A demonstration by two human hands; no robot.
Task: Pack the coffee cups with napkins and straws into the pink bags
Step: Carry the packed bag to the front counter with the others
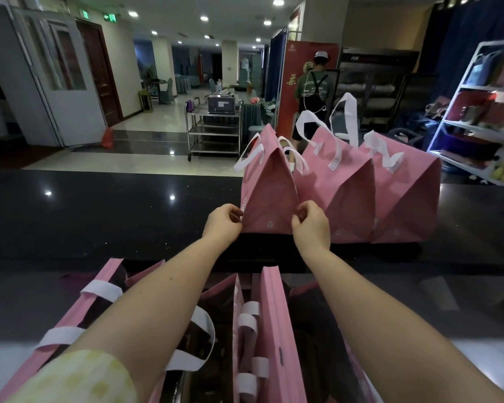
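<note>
Where three pink bags stand side by side, touching, on the black counter [99, 216], both hands are on the leftmost bag [269, 196]: the left hand [223, 225] pinches its lower left corner between curled fingers and thumb, and the right hand [312, 228] pinches its lower right corner the same way. This bag stands upright with its top folded closed and its white handles sticking up, so what is inside is hidden. The middle bag [341, 196] and the end bag [405, 196] stand closed beside it. Under the forearms, close to the camera, more pink bags stand open, among them an open bag [277, 330] with white handles. Beyond the counter stand a metal cart [216, 126] and a person in a green shirt [313, 88], back turned
</note>
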